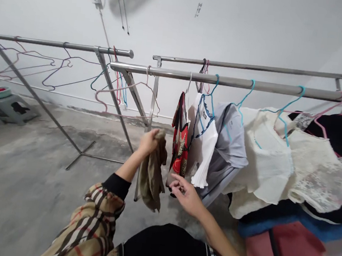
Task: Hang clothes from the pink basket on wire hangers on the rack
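My left hand [150,141] is closed on the top of a crumpled olive-brown garment [152,175], which hangs down from my fingers. To its right, my right hand [186,194] has its fingers apart and holds nothing. It is close to the lower end of a red and black patterned garment [181,141] on a white hanger [190,82]; whether they touch I cannot tell. Beside that hangs a white ribbed top [206,145] with dark blue trim on a blue hanger. Above my left hand a bare pink hanger [129,84] hangs from the rail.
A metal rail [177,74] carries a grey garment [233,140], a cream top [269,152] and a lace top [319,163]. Several bare hangers hang on another rack [81,47] at left. A grey plastic stool [8,107] stands far left. Something pinkish-red [292,255] lies lower right.
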A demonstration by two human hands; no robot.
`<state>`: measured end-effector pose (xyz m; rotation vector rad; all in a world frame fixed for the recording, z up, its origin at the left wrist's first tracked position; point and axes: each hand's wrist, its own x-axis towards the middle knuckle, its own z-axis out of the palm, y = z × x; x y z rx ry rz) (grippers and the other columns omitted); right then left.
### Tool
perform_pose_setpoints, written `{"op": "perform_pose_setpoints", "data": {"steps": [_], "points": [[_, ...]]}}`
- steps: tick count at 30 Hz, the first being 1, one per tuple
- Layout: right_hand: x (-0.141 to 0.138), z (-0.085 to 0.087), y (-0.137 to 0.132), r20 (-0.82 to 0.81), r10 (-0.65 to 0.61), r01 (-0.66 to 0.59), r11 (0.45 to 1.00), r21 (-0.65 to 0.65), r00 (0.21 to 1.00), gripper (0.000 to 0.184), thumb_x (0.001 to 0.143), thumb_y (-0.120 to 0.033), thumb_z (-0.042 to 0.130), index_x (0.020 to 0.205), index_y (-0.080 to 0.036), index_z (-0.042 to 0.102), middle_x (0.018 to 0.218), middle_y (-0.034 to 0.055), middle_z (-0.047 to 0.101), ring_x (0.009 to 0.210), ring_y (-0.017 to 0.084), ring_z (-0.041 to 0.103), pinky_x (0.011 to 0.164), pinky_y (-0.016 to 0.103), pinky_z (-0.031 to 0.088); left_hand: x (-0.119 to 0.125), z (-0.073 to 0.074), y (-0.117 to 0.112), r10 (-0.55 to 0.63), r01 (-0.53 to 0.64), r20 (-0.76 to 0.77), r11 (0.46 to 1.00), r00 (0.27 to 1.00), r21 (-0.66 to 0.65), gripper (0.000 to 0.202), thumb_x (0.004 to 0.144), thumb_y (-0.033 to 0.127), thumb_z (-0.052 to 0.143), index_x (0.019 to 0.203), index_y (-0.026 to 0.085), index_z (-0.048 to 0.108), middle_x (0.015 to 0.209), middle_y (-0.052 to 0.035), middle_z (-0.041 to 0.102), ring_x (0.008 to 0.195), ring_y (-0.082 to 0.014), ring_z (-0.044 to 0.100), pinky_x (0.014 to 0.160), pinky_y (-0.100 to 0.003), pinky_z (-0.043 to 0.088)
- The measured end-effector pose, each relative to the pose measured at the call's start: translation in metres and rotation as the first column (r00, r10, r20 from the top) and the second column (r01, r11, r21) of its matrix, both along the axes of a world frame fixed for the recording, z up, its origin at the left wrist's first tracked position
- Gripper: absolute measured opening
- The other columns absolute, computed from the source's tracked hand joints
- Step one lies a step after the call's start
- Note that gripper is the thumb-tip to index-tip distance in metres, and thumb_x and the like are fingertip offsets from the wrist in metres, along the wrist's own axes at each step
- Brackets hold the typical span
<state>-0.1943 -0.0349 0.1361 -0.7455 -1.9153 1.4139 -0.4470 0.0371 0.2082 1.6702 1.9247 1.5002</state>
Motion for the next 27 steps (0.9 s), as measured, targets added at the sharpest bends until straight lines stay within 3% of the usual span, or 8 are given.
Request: {"op": "perform_pose_setpoints", "data": {"steps": [3,6,10,12,15,19,23,27], "points": [[0.008,-0.013,-0.002,0.004,-0.145,0.144,0.987,0.066,0.989,0.066,0.079,-0.031,0.064,0.141,-0.025,0.042,0.124,0.0101,0.057,0.097,0.018,0.061,0.085,0.035,0.053,0.042,-0.014,-0.028,-0.225,0.224,-0.007,0.972,0.974,-0.067,0.038,0.056,0.009,0.055,0.086,0.023,0.073,0.078,-0.0015,0.073,0.080,-0.0241,0.068,0.077,-0.035,0.054],[0.011,-0.027,-0.008,-0.044,-0.196,0.200,0.973,0.115,0.980,0.088,0.064,-0.031,0.079,0.143,-0.026,0.039,0.139,0.0112,0.048,0.126,0.028,0.049,0.105,0.046,0.041,0.088,-0.019,-0.065,-0.560,0.572,0.122,0.814,0.819,-0.100,0.038,0.063,0.009,0.050,0.089,0.023,0.073,0.074,0.0004,0.070,0.072,-0.0186,0.066,0.074,-0.032,0.054],[0.013,-0.040,-0.021,-0.133,-0.216,0.215,0.976,-0.023,0.967,0.055,0.072,-0.046,0.071,0.122,-0.024,0.059,0.115,0.0090,0.065,0.110,0.027,0.059,0.098,0.043,0.047,0.119,0.003,-0.095,-0.757,0.777,0.180,0.622,0.628,-0.095,0.033,0.069,0.010,0.051,0.092,0.023,0.071,0.078,-0.0020,0.068,0.074,-0.0177,0.063,0.072,-0.030,0.051],[0.020,-0.041,-0.025,-0.120,-0.294,0.282,0.953,-0.108,0.948,0.039,0.081,-0.053,0.059,0.106,-0.024,0.067,0.098,0.0071,0.070,0.096,0.025,0.064,0.091,0.040,0.051,0.116,0.018,-0.095,-0.806,0.815,0.126,0.574,0.579,-0.075,0.027,0.072,0.017,0.060,0.097,0.022,0.068,0.088,-0.0048,0.066,0.078,-0.0185,0.062,0.072,-0.030,0.050],[0.036,-0.038,-0.026,-0.092,-0.390,0.373,0.914,-0.160,0.916,0.038,0.084,-0.056,0.053,0.093,-0.023,0.071,0.090,0.0059,0.072,0.087,0.023,0.066,0.085,0.037,0.053,0.102,0.031,-0.082,-0.747,0.738,0.072,0.664,0.661,0.121,0.034,0.074,0.035,0.071,0.103,0.022,0.060,0.095,-0.0067,0.060,0.081,-0.0178,0.058,0.073,-0.030,0.049],[0.052,-0.037,-0.026,-0.077,-0.422,0.406,0.900,-0.159,0.904,0.040,0.083,-0.058,0.056,0.089,-0.022,0.072,0.091,0.0064,0.073,0.088,0.023,0.067,0.085,0.035,0.052,0.095,0.033,-0.046,-0.429,0.384,0.073,0.862,0.901,0.331,0.056,0.075,0.052,0.070,0.119,0.024,0.051,0.116,-0.0100,0.056,0.105,-0.0228,0.056,0.090,-0.036,0.046],[0.054,-0.040,-0.029,-0.113,-0.428,0.408,0.899,-0.160,0.897,0.045,0.078,-0.063,0.060,0.089,-0.021,0.072,0.085,0.0060,0.074,0.085,0.022,0.067,0.083,0.034,0.054,0.112,0.029,-0.017,-0.459,0.443,0.041,0.874,0.888,0.199,0.089,0.068,0.060,0.074,0.138,0.020,0.037,0.139,-0.0167,0.045,0.128,-0.0313,0.045,0.107,-0.045,0.037],[0.056,-0.040,-0.031,-0.118,-0.440,0.422,0.894,-0.150,0.890,0.048,0.081,-0.064,0.056,0.086,-0.019,0.072,0.083,0.0057,0.073,0.081,0.020,0.066,0.080,0.032,0.054,0.127,0.025,-0.013,-0.340,0.316,0.084,0.924,0.937,0.218,0.077,0.065,0.053,0.079,0.127,0.018,0.048,0.118,-0.0118,0.056,0.110,-0.0265,0.056,0.099,-0.042,0.044]]}}
